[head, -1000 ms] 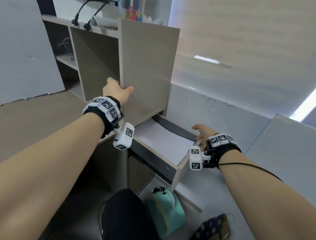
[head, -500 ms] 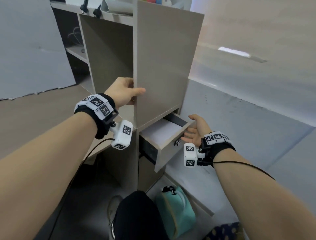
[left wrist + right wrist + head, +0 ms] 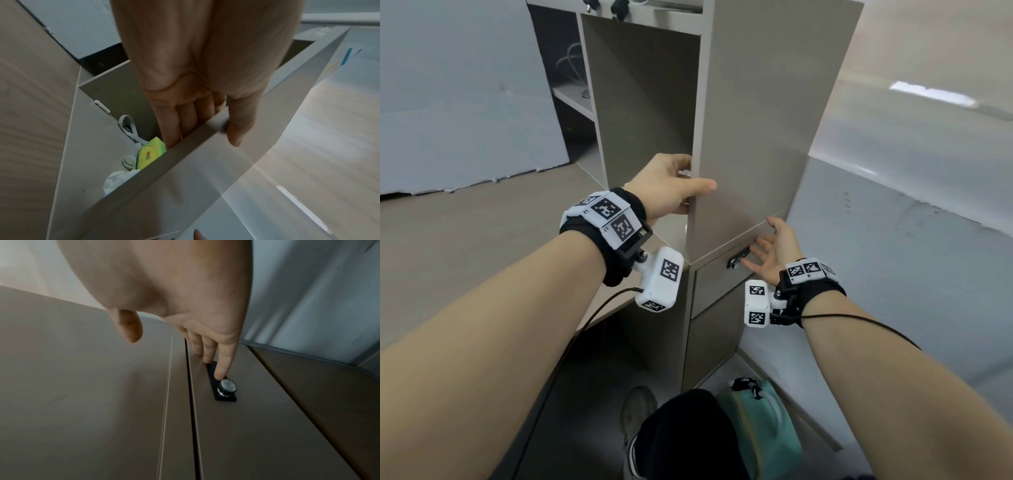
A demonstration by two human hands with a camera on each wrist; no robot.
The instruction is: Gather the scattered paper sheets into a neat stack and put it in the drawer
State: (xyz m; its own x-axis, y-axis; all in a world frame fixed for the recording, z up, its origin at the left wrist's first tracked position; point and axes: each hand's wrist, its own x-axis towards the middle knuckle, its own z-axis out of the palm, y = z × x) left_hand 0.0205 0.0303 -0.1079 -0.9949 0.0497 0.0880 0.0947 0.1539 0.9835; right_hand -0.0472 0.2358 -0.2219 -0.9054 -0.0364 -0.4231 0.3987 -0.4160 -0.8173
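Gripping the front edge of the cabinet's upright side panel [image 3: 750, 120] with the left hand [image 3: 671, 186]: fingers [image 3: 180, 123] curled round behind the edge, thumb laid flat on the outer face. Pressing against the drawer [image 3: 719, 284] with the right hand [image 3: 774, 253]: palm turned toward the front, fingers [image 3: 223, 363] straight and spread a little, thumb lifted clear of the wood. Touching the black lock plate with two fingertips, just beside the round silver lock [image 3: 226, 387]. Holding nothing in that hand.

Sitting flush in the cabinet, directly under the side panel, with only a thin dark gap along the top edge of the drawer front. Cannot see the paper sheets in any view, so cannot tell where they lie.

Inside the open compartment behind the left hand, from the left wrist view: grey-handled scissors [image 3: 128, 128] standing against the back wall, a yellow-green packet [image 3: 151, 153] just below them and touching the blades, a crumpled white bag [image 3: 119, 180] lower still.

To the left of the cabinet, a wood-grain desk [image 3: 465, 240] running under the left forearm. Down on the floor, near the foot of the cabinet, a teal bag [image 3: 767, 421] with a small black-and-white charm on top, beside a dark trouser knee and a grey shoe [image 3: 637, 407]. Black bands with white marker blocks strapped round both wrists, each trailing a thin black cable.
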